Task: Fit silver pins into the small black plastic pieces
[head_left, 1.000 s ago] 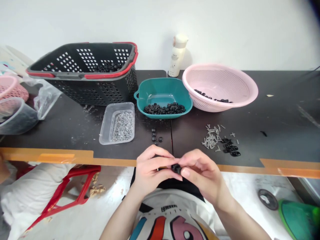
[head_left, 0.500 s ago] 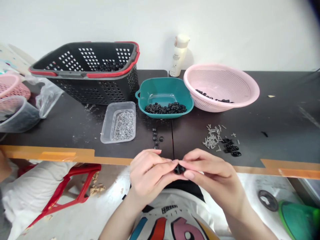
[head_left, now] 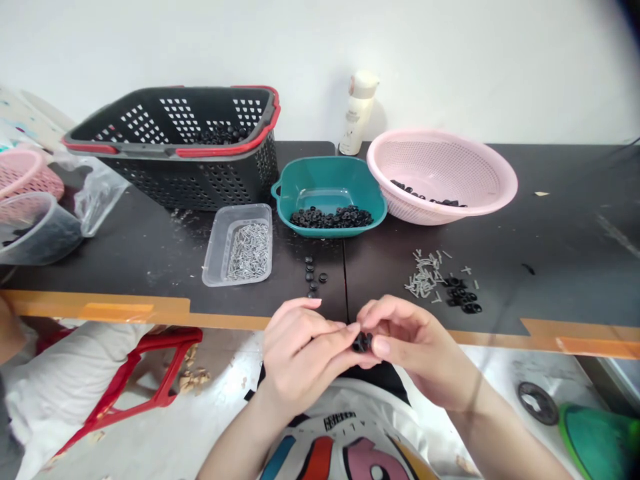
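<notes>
Between the fingertips of both hands, just off the table's front edge, is a small black plastic part (head_left: 362, 343). My left hand (head_left: 307, 347) pinches it from the left. My right hand (head_left: 407, 343) has thumb and fingers closed at its right side; the fingers hide much of it. Small round black pieces (head_left: 310, 268) lie in a loose line beyond my left hand. Past my right hand are a scattered pile of silver screws (head_left: 424, 277) and several black parts (head_left: 463, 297).
A clear tray of screws (head_left: 249, 253), a teal basin with black pieces (head_left: 330, 170), a pink colander (head_left: 445, 150) and a black basket (head_left: 200, 177) stand behind. A white bottle (head_left: 359, 113) is by the wall. At left are a red stool (head_left: 160, 373) and another person's sleeve (head_left: 55, 380).
My right hand's fingers have curled and shifted around the black part, its index finger drawing back. My left hand keeps its pinch, and the part has turned slightly.
</notes>
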Available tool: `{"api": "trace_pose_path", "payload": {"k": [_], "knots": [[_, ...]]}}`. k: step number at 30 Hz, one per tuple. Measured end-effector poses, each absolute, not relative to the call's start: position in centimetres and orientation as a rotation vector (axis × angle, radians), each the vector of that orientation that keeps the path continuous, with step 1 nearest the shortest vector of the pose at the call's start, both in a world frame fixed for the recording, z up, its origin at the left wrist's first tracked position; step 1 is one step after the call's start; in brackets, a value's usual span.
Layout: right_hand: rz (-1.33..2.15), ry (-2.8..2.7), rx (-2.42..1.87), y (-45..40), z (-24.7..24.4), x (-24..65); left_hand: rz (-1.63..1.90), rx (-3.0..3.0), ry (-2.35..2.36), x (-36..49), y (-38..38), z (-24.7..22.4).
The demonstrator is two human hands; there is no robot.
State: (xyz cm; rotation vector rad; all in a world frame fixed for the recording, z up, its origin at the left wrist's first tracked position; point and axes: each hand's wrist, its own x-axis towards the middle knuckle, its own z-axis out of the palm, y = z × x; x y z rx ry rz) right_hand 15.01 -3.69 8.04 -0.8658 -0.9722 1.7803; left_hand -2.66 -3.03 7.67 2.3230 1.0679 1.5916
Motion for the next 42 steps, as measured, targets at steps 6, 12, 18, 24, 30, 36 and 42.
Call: {"api": "trace_pose_path", "payload": {"k": [6,12,18,24,30,36,42], "knots": [[2.042,-0.878,-0.911,-3.4,8.2,15.4,1.596,2.352,1.045,-2.7,-3.0,7.5],[1.949,-1.143,-0.906,-3.3,7.9,15.5,1.61,2.347,1.067,-2.5,-3.0,7.3],[1.919,-1.046,-0.926,-4.0,7.3,15.1,1.603,2.364,1.026,-2.5,-2.8,7.1],[1.925,-0.917,-0.959,-4.6,7.6,14.6,1.6,2.416,0.994,-2.5,-2.9,6.7],[1.862,-0.873,-1.003,-5.3,7.5,14.1,1.555,2.206,0.872,-2.5,-2.1,5.9],[1.856,-0.804,-1.037,-5.4,7.5,13.7,1.428,2.252,0.783,-3.1,-1.8,5.4],[1.861,-0.731,-0.999,-5.8,7.4,13.3,1.508,2.246,0.806,-2.7,-2.0,4.9]]}}
